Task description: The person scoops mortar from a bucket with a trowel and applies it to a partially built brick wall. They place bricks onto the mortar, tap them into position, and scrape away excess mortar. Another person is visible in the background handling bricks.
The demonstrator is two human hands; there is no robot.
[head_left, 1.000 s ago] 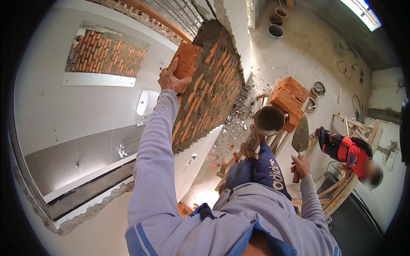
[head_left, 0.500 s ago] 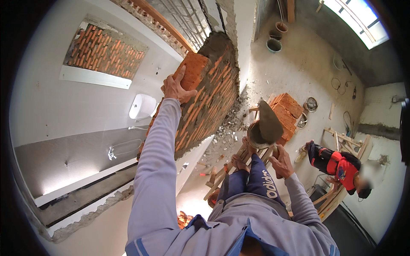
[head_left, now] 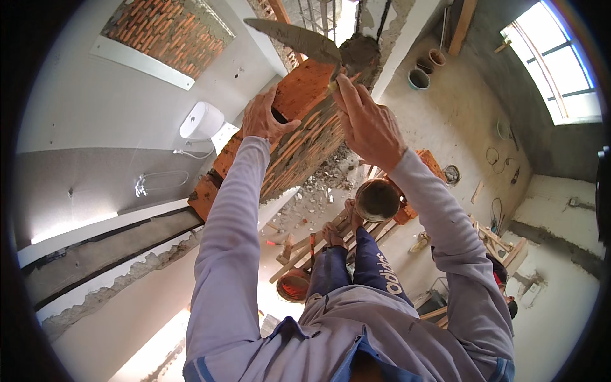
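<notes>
the left hand, thumb spread, grips an orange brick while the right hand is closed around a trowel.

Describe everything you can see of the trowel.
The trowel has a long, grey, leaf-shaped blade that looks like metal, seen at a slant and tapering to a tip toward the picture's upper left. The person's right hand grips its handle, which is mostly hidden by the fingers. The blade's rear end overlaps the orange brick in this view; whether the two touch is unclear.
</notes>
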